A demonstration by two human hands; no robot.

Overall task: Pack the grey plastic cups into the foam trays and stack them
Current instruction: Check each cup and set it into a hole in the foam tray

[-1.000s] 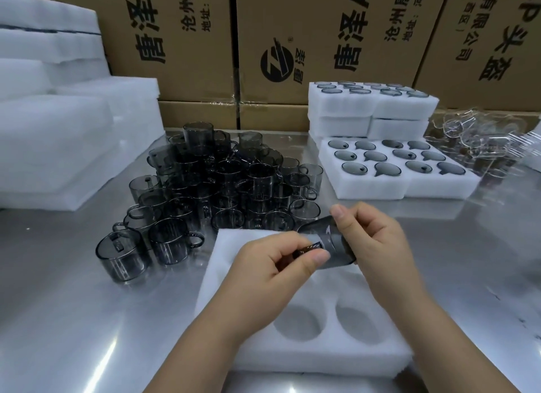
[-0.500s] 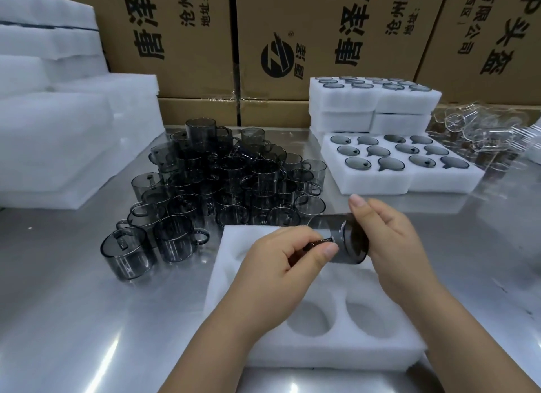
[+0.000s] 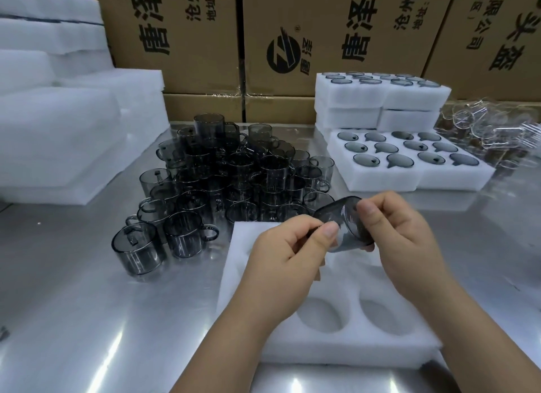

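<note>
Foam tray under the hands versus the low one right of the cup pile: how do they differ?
Near tray: visible pockets empty; far tray: every visible pocket holds a cup. Near tray lies alone in front; far tray sits before a taller stack. Both are white foam.

Black print runs sideways on the cardboard boxes behind the surface. The left box (image 3: 187,71) reads 唐泽, 沧州 and 地址. The middle box (image 3: 328,79) carries a round logo (image 3: 283,56) and 唐泽. The right box (image 3: 468,71) shows 公司 and 头盔.
</note>
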